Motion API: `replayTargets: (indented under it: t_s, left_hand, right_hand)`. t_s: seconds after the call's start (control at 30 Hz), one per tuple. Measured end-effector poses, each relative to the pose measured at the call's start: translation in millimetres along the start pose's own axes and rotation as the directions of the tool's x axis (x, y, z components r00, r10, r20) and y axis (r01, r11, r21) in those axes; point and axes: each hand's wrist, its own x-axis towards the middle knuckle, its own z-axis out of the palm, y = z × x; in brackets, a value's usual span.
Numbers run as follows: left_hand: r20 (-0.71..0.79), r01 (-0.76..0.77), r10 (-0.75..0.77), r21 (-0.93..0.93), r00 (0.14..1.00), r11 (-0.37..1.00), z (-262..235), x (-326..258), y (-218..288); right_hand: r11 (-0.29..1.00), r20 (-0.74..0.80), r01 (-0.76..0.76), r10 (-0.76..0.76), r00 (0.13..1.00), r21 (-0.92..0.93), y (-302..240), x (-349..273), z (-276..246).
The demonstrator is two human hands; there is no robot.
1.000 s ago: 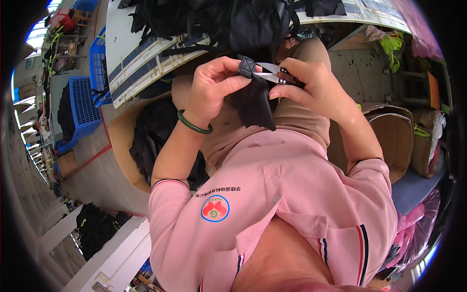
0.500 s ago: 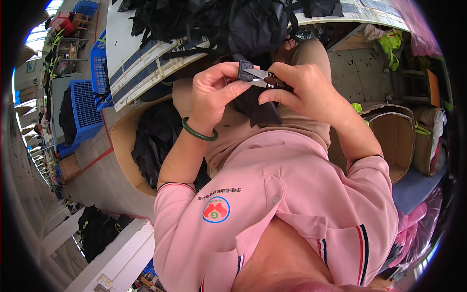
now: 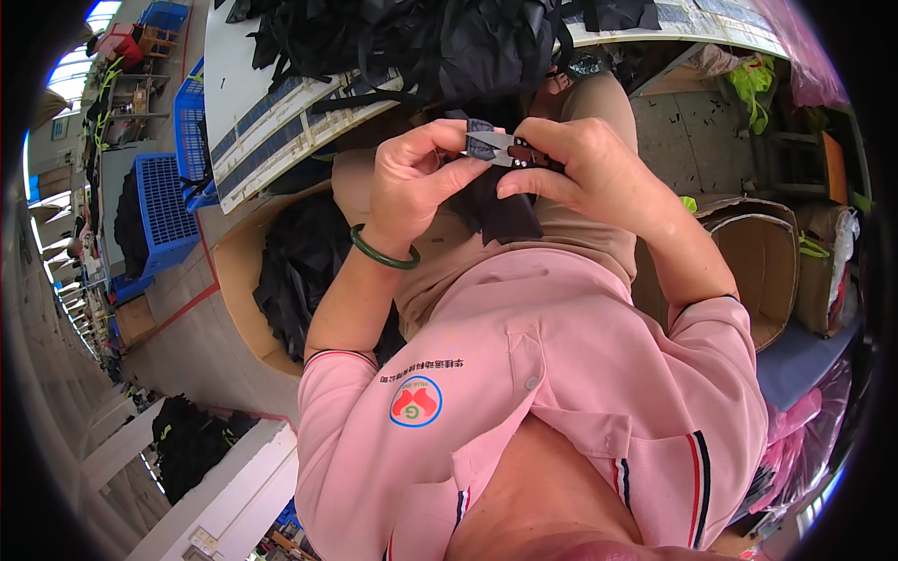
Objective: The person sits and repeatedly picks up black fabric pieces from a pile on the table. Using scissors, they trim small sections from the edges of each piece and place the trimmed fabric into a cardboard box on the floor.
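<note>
My left hand [image 3: 418, 173] pinches a black fabric piece [image 3: 506, 217] by its stitched, dark end between thumb and index finger. My right hand [image 3: 587, 173] is closed round the dark handles of small thread snips [image 3: 493, 148]. The silver blades point left and lie against the stitched end of the fabric, close to my left fingertips. Below both hands the rest of the fabric piece hangs over my lap. A green bangle [image 3: 384, 252] is on my left wrist.
Ahead, a pile of black fabric pieces and straps [image 3: 402, 47] covers much of the worktable [image 3: 281, 126]. A cardboard box [image 3: 245, 271] with black fabric stands at my left, another cardboard box [image 3: 753, 243] at my right. Blue plastic crates [image 3: 168, 201] are farther left.
The stitched end of the fabric has shifted and turned slightly between my left fingers. The snips' blades, apart before, now look closer together. My arms have barely moved.
</note>
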Motion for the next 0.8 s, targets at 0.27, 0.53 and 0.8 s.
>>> replayTargets:
  t_s: [0.27, 0.53, 0.8]
  left_hand:
    - [-0.001, -0.018, 0.018, 0.022, 1.0, 1.0, 1.0, -1.1, -0.8]
    - [-0.007, -0.04, 0.04, 0.098, 0.999, 0.994, 3.1, -1.3, 1.4]
    - [-0.045, -0.025, 0.031, 0.135, 0.999, 0.991, -3.4, -3.5, 3.9]
  right_hand:
    - [0.982, -0.054, 0.069, -0.08, 0.995, -0.179, -6.0, -2.2, -0.1]
    - [0.961, -0.064, 0.061, -0.081, 0.995, -0.269, -3.3, -5.9, 2.4]
    - [0.999, -0.182, -0.036, 0.03, 0.983, -0.028, 3.4, -0.8, 2.8]
